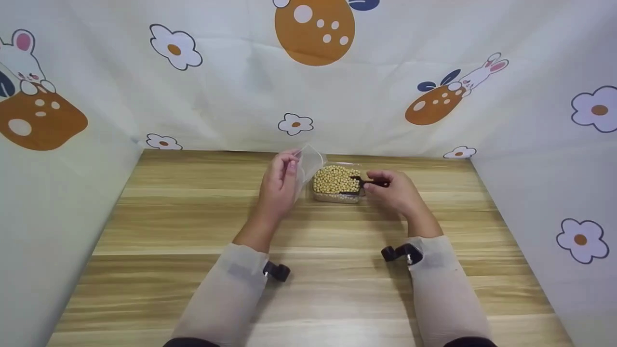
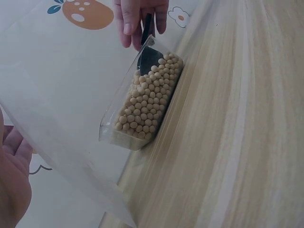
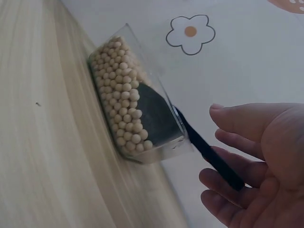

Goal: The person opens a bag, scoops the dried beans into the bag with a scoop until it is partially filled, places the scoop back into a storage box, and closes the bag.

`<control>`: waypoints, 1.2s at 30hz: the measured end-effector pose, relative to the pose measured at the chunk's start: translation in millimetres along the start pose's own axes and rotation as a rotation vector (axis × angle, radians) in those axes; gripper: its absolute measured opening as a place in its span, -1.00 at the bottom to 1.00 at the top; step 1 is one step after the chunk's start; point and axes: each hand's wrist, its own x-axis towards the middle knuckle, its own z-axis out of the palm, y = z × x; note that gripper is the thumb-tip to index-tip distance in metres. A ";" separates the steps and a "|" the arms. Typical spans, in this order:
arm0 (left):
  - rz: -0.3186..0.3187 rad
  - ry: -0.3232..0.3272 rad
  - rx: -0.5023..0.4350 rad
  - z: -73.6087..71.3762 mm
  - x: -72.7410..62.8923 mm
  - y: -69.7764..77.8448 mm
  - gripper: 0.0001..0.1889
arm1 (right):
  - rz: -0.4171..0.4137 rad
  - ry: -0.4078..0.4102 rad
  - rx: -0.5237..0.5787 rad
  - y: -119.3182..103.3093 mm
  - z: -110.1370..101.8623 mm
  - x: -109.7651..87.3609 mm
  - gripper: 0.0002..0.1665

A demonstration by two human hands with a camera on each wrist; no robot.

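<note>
A clear rectangular container [image 1: 336,197] stands on the table, full of round, pale yellow beans [image 1: 332,179] that look like soybeans. Sunk in the beans at its right end is the blade of a black scoop [image 3: 154,114], its handle sticking out over the rim. Around that handle my right hand [image 1: 397,192] has its fingers loosely bent; in the right wrist view the handle lies against the fingers, with the thumb apart from it. To the container's left, my left hand [image 1: 279,180] pinches a clear plastic bag [image 1: 308,164] upright by its edge.
Under everything lies a wood-grain table [image 1: 193,221]. A pale curtain [image 1: 231,86] printed with rabbits, oranges and flowers rises along the back and both sides, close behind the container. A small black camera mount sits on each wrist.
</note>
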 end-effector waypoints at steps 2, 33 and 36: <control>0.008 0.003 0.002 0.3 0.3 -0.6 -0.81 | -0.007 -0.002 -0.007 2.4 1.9 1.0 -0.44; -0.017 -0.031 0.028 3.0 -0.1 -0.3 -0.78 | -0.054 0.040 -0.037 9.5 13.6 5.7 -0.68; -0.023 -0.030 0.036 3.4 -0.4 -0.1 -0.77 | -0.057 0.039 -0.037 9.2 14.1 5.5 -0.67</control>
